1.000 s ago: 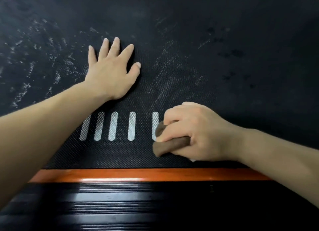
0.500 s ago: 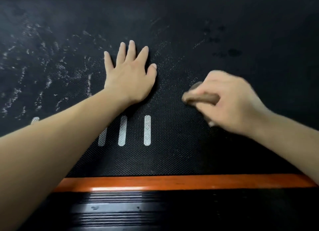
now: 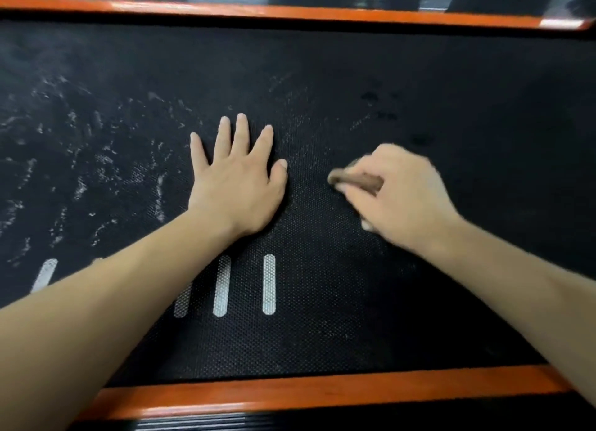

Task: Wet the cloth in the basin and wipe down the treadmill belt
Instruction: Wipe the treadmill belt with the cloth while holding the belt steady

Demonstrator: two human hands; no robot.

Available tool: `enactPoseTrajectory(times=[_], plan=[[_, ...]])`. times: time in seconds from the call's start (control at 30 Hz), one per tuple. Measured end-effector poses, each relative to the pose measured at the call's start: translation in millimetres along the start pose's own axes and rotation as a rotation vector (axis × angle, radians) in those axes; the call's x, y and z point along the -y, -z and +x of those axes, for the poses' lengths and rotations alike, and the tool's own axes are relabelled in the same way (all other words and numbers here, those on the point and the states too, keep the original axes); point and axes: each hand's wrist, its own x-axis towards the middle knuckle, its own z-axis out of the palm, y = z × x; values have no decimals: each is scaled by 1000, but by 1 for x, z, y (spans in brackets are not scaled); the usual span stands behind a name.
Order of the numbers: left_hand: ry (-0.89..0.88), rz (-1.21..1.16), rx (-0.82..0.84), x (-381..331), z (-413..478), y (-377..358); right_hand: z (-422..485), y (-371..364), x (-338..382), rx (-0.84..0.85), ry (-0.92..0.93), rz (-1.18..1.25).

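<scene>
The treadmill belt [image 3: 419, 301] fills nearly the whole view: a black, finely dimpled surface that runs left to right between two orange side rails, one along the far edge [image 3: 290, 11] and one along the near edge [image 3: 322, 392]. Beyond each rail lies dark ribbed footboard [image 3: 193, 424]; nothing more of the room shows. The left part of the belt is flecked with whitish streaks and smears [image 3: 96, 159], while the right part looks darker and more even, with a few small dark spots [image 3: 419, 139]. A row of short white dashes [image 3: 269, 284] is printed near the front edge, partly hidden under the left forearm.

The left hand [image 3: 238, 185] lies flat on the belt near its middle, palm down, fingers straight and spread wide, pointing away from the person.

The right hand [image 3: 406, 195] is just to its right, fingers curled around a brown cloth [image 3: 358, 180] and holding it down on the belt. The cloth is bunched into a short roll. Its long axis runs roughly left to right, and its free end sticks out past the fingers toward the left thumb. This hand is blurred, so the cloth's folds cannot be made out, and it seems to touch the belt.
</scene>
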Motion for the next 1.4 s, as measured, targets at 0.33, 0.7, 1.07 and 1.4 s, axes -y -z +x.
enactPoseTrajectory(times=[0.33,0.7,1.07,1.4], plan=[[8,-40,39,-4,7,7,70,-5,-19,-126,-126,-138],[-3,2,21,-4,49,-2,137,-2,-38,-203,-230,-138],[-10,54,28,-5,50,-1,176,5,-56,-236,-245,-171],[-32,-14,99,-7,75,13,198,0,-53,-189,-187,-184]])
